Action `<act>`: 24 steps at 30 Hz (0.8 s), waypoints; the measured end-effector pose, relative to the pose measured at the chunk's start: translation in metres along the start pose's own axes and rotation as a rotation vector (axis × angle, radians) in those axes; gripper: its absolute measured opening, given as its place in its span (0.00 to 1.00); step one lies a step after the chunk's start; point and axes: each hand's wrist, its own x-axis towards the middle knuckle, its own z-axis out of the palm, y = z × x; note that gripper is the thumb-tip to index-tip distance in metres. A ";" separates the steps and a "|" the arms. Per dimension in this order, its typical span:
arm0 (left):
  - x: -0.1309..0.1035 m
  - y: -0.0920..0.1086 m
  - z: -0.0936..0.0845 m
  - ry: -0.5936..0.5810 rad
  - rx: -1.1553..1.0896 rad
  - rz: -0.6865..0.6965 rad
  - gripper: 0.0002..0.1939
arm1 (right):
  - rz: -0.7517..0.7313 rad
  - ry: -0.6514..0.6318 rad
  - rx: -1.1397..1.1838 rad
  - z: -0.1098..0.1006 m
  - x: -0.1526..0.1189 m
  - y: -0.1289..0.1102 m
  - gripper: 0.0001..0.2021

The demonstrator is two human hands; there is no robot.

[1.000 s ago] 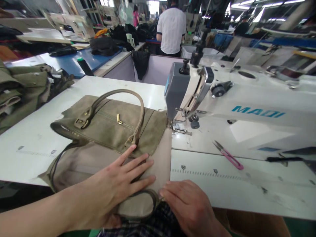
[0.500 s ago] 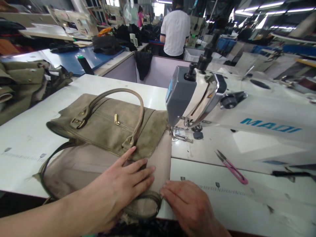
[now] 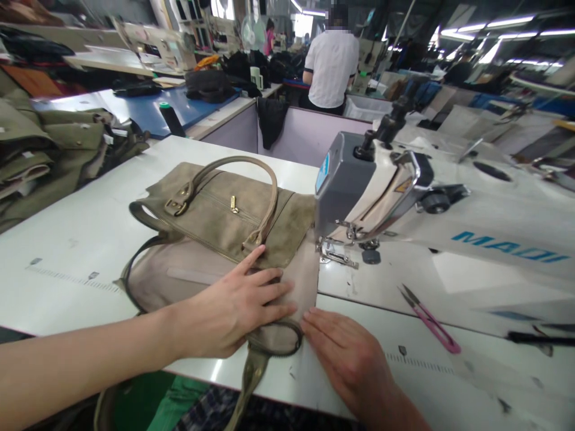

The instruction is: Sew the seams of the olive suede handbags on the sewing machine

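White table [image 3: 81,239]; olive bag [image 3: 224,221], sewing machine [image 3: 404,203], pink snips [image 3: 431,320]

Bare worktop [image 3: 67,251] lies open left of the bag [image 3: 224,221]. To its right the sewing machine head [image 3: 354,191] blocks the way; pink snips [image 3: 429,319] lie on the open stretch beyond.

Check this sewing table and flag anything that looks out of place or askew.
Little stands out. The olive suede handbag lies flat with its beige lining pulled out, held down by the left hand and right hand. One olive strap dangles off the white table's front edge.
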 end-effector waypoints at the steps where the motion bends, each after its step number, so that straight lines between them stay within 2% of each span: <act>1: 0.002 -0.004 0.000 0.010 0.007 0.032 0.27 | -0.006 -0.005 -0.009 0.000 0.001 0.002 0.16; 4: 0.008 -0.015 0.001 -0.007 0.004 0.113 0.25 | -0.011 -0.022 -0.033 0.002 0.004 0.009 0.17; 8: 0.017 -0.029 0.001 -0.042 0.019 0.106 0.25 | -0.015 -0.022 -0.056 0.006 0.010 0.020 0.17; 13: 0.026 -0.044 0.005 -0.004 0.097 0.152 0.21 | 0.004 -0.034 -0.063 0.011 0.017 0.034 0.17; 18: 0.034 -0.055 0.009 0.012 0.113 0.115 0.20 | 0.078 -0.044 -0.038 0.016 0.019 0.043 0.20; 24: 0.048 -0.067 0.009 0.002 0.125 0.057 0.20 | 0.191 -0.096 -0.082 0.018 0.019 0.042 0.22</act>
